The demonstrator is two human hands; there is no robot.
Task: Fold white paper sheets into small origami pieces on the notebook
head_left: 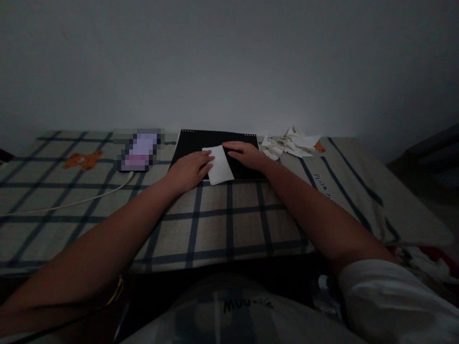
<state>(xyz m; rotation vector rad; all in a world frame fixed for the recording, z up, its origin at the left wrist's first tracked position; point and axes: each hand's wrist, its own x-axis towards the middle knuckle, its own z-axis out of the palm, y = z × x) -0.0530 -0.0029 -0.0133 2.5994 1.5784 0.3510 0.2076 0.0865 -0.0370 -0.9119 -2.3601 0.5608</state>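
Note:
A folded piece of white paper [219, 167] lies on a flat black board or pad [193, 140], its lower end reaching just past the near edge. My left hand [188, 170] rests at the paper's left side, with the fingertips lying over its edge. Flat on the black surface, my right hand [247, 155] has its fingers stretched out, the tips at the paper's upper right corner. Neither hand is closed around anything. Part of the black surface is hidden under both hands.
A phone [138, 153] with a white charging cable [107, 192] lies at left, its screen blurred out. Crumpled white paper pieces [292, 143] lie at right. A checked cloth [229, 220] covers the table against a grey wall [229, 67]. Beneath, at right, a plastic bottle [326, 294] shows dimly.

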